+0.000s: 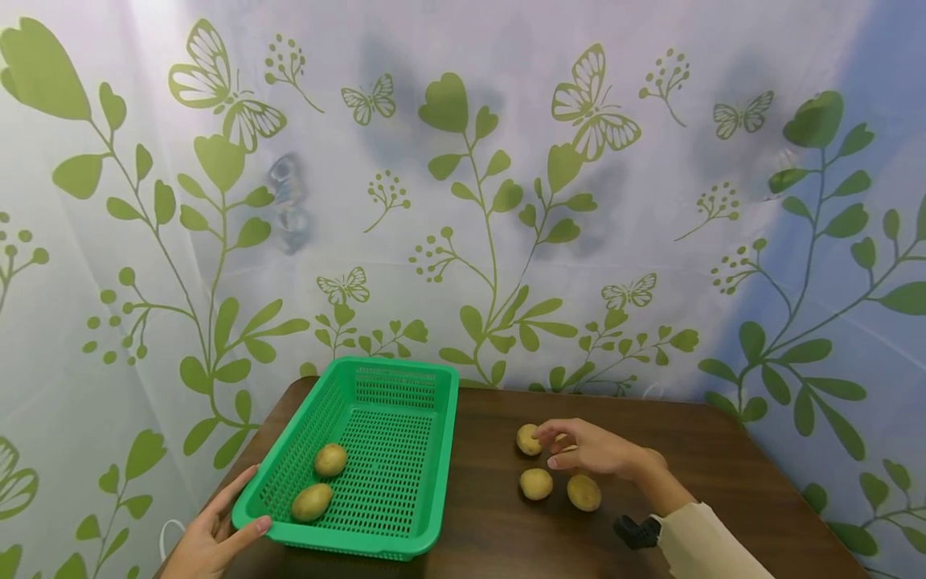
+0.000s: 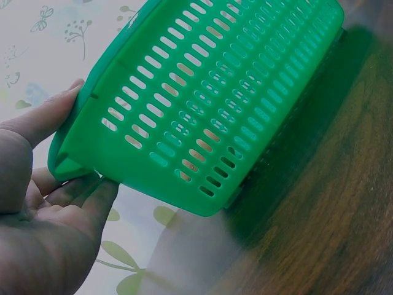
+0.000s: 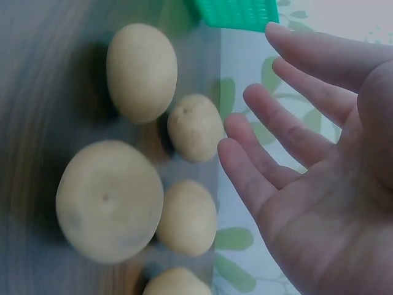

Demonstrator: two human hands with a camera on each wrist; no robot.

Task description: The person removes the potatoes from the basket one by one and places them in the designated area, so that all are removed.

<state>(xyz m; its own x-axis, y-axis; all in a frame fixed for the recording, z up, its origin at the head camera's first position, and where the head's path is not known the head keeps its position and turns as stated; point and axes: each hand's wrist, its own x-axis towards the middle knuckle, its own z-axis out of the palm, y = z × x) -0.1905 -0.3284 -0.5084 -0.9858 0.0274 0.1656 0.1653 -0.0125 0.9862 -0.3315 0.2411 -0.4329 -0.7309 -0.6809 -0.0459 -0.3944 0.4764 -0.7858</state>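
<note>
Head view: pinching slotted plastic basket (image 1: 383, 466) by rim (image 1: 333, 539) with left hand (image 1: 206, 540). Hovering near smooth, rounded potatoes (image 1: 536, 484) with right hand (image 1: 593, 447), loosely spread and holding nothing.

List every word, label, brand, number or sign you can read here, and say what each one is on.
None: no text can be read in any view.
The curtain shows only printed plants and butterflies.
The basket, potatoes and table show no readable lettering.
The black wristband appears too small to tell whether it bears any.
</note>
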